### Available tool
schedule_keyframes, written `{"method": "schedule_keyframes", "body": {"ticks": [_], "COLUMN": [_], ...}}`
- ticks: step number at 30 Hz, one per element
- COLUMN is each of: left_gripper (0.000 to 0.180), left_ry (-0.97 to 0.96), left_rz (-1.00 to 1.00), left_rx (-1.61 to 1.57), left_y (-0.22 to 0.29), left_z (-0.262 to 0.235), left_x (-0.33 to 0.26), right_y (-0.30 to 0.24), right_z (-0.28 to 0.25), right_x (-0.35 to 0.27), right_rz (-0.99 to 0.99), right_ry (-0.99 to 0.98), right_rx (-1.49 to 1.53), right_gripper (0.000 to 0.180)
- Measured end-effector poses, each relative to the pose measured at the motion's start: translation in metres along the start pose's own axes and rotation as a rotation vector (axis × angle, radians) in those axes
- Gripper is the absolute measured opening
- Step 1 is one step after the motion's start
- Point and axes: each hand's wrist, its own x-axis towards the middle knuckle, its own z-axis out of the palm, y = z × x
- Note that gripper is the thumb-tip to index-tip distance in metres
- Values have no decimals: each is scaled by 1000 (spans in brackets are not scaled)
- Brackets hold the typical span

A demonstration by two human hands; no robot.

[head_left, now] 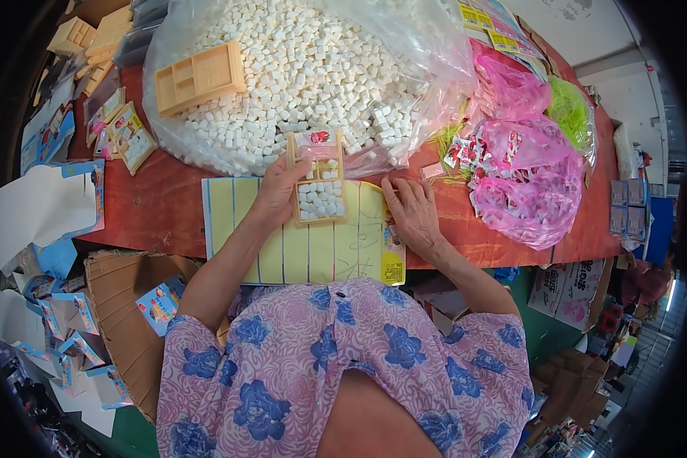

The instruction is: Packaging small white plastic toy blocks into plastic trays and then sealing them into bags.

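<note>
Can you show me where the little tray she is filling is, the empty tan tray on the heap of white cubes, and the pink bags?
filled tray [319, 200], head view, on the white cubes in its lower compartment.
empty tan tray [200, 77], head view, middle of its top face.
pink bags [528, 191], head view, on the largest bag's front.

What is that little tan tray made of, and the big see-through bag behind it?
The tan tray under the left hand looks like thin moulded plastic: matte, with sharp compartment walls. The big bag is probably soft plastic film: clear, shiny and wrinkled over the white cubes.
</note>
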Motion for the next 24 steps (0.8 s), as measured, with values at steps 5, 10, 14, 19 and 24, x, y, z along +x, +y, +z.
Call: {"method": "schedule_keyframes", "body": {"ticks": [5, 10, 14, 19, 24], "left_gripper": [18, 18, 18, 18, 19], "left_ry": [-6, 5, -5, 1, -6], "left_rz": [-7, -14, -2, -10, -16], "left_rx": [-4, 1, 3, -8, -4], "left_y": [2, 2, 1, 1, 2], "left_z": [1, 1, 2, 2, 0], "left_x": [0, -1, -1, -1, 1], "right_y": [4, 9, 12, 15, 16], "right_z": [-2, 1, -2, -5, -2], "right_x": [-1, -9, -12, -13, -12], "right_rz": [-23, -15, -40, -81, -61], "right_ry": [-96, -148, -177, -222, -219], "right_rx": [-4, 41, 53, -7, -11], "right_gripper": [51, 50, 49, 47, 45]}}
